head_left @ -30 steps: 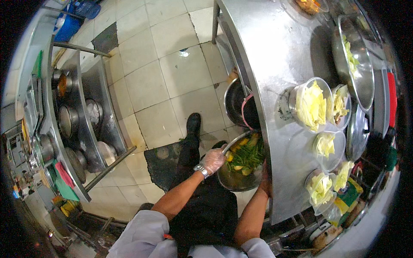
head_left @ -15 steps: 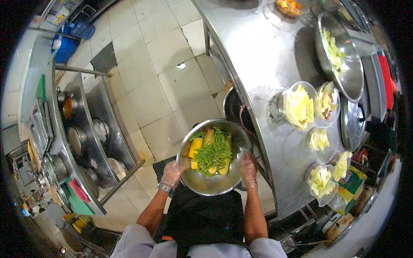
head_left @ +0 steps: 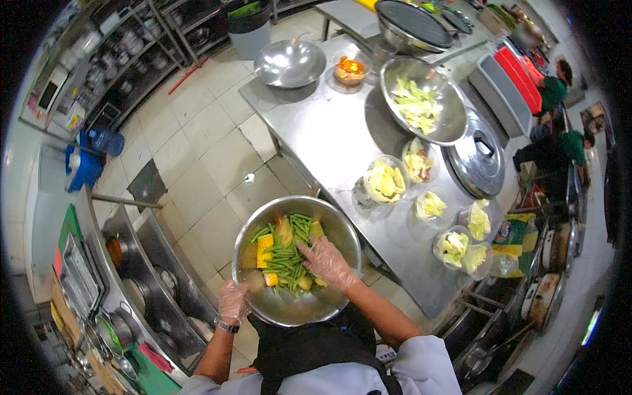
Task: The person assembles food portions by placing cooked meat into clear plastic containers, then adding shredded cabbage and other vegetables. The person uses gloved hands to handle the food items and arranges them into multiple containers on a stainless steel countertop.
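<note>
A wide stainless steel bowl [head_left: 343, 232] is close in front of my body, by the table's near corner. In it lie cut green beans [head_left: 287, 258], yellow corn cob pieces [head_left: 264, 250] and some pale brownish-yellow pieces I cannot name. My left hand [head_left: 232, 300], in a clear plastic glove, is closed on the bowl's left rim. Also gloved, my right hand [head_left: 326, 262] reaches over the right side of the bowl with its fingers stretched out on the beans. Its palm hides part of the contents.
To the right stands a steel table [head_left: 316, 125] with several clear cups of pale leaves [head_left: 385, 182], a bowl of cut leaves [head_left: 418, 105], a large lid [head_left: 477, 153] and orange pieces [head_left: 351, 68]. Left is a steel shelf [head_left: 141, 224]. Two people in green [head_left: 554, 92] are far right.
My right hand has let go of the bowl's right rim and moved in onto the beans. My left hand stays on the rim. The view has turned, showing more of the table.
</note>
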`<state>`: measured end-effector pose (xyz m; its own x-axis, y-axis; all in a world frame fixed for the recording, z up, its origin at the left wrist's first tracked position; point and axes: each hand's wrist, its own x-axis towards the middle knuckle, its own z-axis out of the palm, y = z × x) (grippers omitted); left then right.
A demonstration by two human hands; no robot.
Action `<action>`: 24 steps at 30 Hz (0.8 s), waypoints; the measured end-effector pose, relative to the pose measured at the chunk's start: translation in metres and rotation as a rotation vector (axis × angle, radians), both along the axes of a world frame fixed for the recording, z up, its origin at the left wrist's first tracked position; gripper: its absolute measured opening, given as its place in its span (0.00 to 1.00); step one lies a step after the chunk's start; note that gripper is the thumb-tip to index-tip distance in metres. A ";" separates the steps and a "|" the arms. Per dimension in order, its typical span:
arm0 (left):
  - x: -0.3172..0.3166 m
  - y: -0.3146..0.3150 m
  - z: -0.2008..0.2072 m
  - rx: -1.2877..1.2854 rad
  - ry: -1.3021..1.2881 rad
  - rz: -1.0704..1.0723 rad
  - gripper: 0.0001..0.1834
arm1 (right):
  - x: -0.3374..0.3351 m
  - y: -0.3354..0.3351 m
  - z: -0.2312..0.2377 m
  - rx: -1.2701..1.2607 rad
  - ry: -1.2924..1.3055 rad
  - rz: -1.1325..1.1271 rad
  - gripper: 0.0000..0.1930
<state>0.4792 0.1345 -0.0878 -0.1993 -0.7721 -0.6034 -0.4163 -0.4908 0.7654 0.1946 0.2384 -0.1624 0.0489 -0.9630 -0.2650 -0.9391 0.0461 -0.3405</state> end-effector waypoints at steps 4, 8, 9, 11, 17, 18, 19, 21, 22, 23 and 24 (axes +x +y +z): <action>-0.002 -0.015 0.013 -0.043 0.029 -0.039 0.04 | 0.010 -0.004 0.033 -0.198 0.069 -0.139 0.29; -0.024 -0.020 0.026 -0.021 0.055 0.033 0.06 | -0.001 0.001 0.021 -0.297 0.067 -0.181 0.27; -0.024 -0.020 0.019 -0.037 0.061 0.021 0.05 | -0.011 0.002 0.025 -0.315 0.050 -0.178 0.26; -0.025 -0.017 0.008 -0.069 0.070 -0.005 0.05 | -0.029 0.008 0.040 -0.251 -0.066 -0.235 0.21; -0.044 0.030 -0.008 -0.052 0.189 0.151 0.01 | -0.087 0.040 0.053 -0.463 -0.505 -0.391 0.13; -0.052 0.040 0.001 -0.044 0.169 0.144 0.01 | -0.098 0.042 0.064 -0.439 -0.448 -0.384 0.12; -0.062 0.052 0.010 -0.036 0.149 0.138 0.01 | -0.108 0.047 0.077 -0.352 -0.639 -0.533 0.12; -0.070 0.082 0.010 0.022 0.173 0.204 0.04 | -0.125 0.059 0.102 -0.134 -1.015 -0.818 0.12; -0.067 0.096 0.000 0.030 0.155 0.249 0.04 | -0.135 0.063 0.100 -0.099 -1.216 -0.875 0.13; -0.072 0.110 -0.005 0.042 0.146 0.292 0.05 | -0.148 0.067 0.099 -0.061 -1.407 -0.933 0.13; -0.074 0.124 -0.009 0.054 0.137 0.336 0.06 | -0.158 0.072 0.099 -0.017 -1.597 -0.990 0.14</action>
<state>0.4049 0.2584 -0.0971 -0.0211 -0.7756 -0.6308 -0.1205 -0.6244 0.7717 0.0366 0.3105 -0.0631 -0.2952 -0.7956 -0.5290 0.5816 0.2897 -0.7602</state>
